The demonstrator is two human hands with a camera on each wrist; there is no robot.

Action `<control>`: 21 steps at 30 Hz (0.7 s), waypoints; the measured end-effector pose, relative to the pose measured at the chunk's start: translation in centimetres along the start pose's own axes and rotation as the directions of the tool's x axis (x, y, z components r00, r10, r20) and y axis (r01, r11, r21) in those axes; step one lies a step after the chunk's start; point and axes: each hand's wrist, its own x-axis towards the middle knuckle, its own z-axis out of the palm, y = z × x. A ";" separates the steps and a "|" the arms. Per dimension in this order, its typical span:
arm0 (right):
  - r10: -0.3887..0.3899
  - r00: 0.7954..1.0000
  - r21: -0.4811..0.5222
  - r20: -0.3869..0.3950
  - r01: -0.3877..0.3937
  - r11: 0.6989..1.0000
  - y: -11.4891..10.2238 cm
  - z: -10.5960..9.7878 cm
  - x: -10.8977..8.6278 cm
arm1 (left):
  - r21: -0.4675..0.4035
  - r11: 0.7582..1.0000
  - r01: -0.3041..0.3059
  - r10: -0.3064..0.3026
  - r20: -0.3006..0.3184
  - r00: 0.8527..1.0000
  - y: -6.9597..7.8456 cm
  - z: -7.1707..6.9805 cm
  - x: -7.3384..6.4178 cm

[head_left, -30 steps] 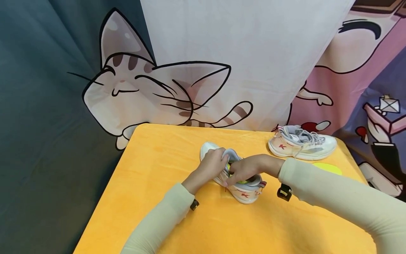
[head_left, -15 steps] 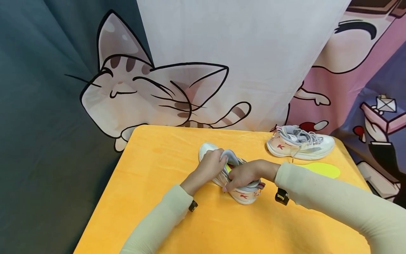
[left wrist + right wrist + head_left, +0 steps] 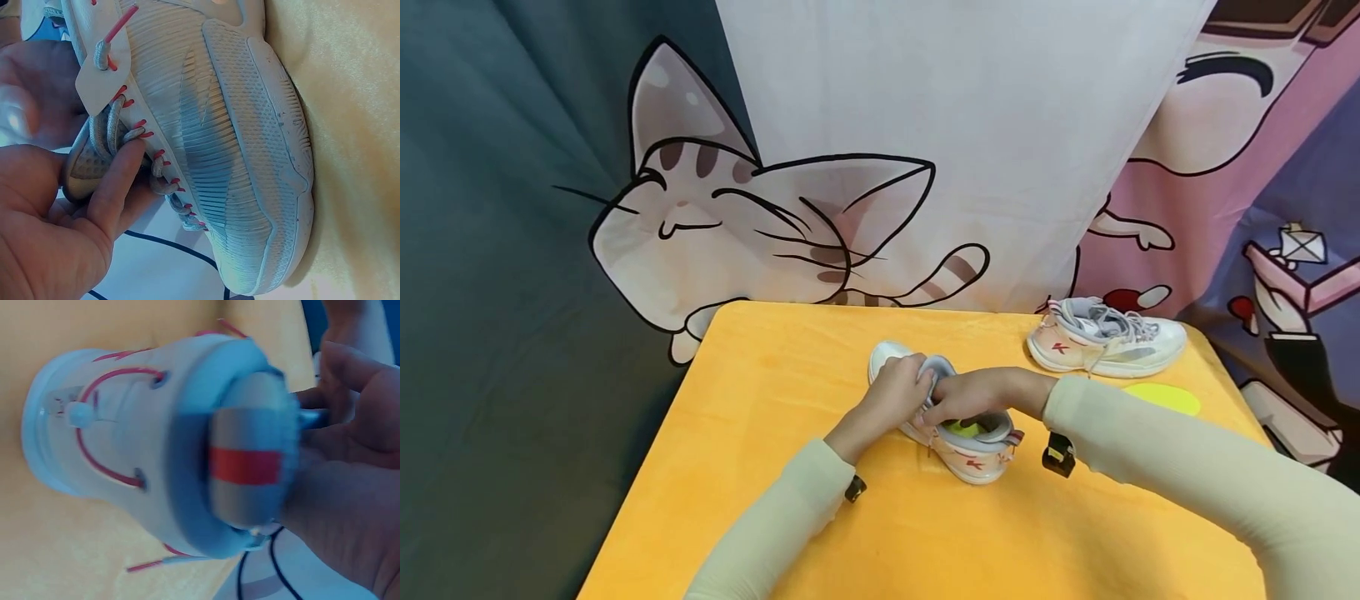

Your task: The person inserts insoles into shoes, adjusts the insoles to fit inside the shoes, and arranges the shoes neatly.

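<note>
A white sneaker [image 3: 973, 460] with peach heel and red logo lies on the yellow table, toe pointing away to the left. My left hand [image 3: 895, 392] pinches its raised tongue [image 3: 81, 162] between thumb and fingers beside the grey laces. Over the opening is my right hand [image 3: 973, 393], its fingers reaching inside toward the toe; the fingertips are hidden by the shoe. A yellow-green insole [image 3: 966, 429] shows inside at the heel. In the right wrist view the heel collar [image 3: 200, 444] faces the camera, with my right hand beyond it.
The matching sneaker [image 3: 1105, 337] stands at the back right of the table [image 3: 790, 383]. A second yellow-green insole [image 3: 1165, 397] lies in front of it, partly covered by my right sleeve. A printed cartoon curtain [image 3: 850, 100] hangs behind the table.
My right hand has shifted forward inside the sneaker toward the tongue, and more of the insole shows at the heel. The left hand keeps its grip on the tongue.
</note>
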 end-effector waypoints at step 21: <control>0.027 0.999 -0.057 -0.029 -0.029 0.998 0.1 0.2 -0.5 | -0.038 0.999 0.002 -0.002 0.006 1.000 0.1 -0.2 -0.5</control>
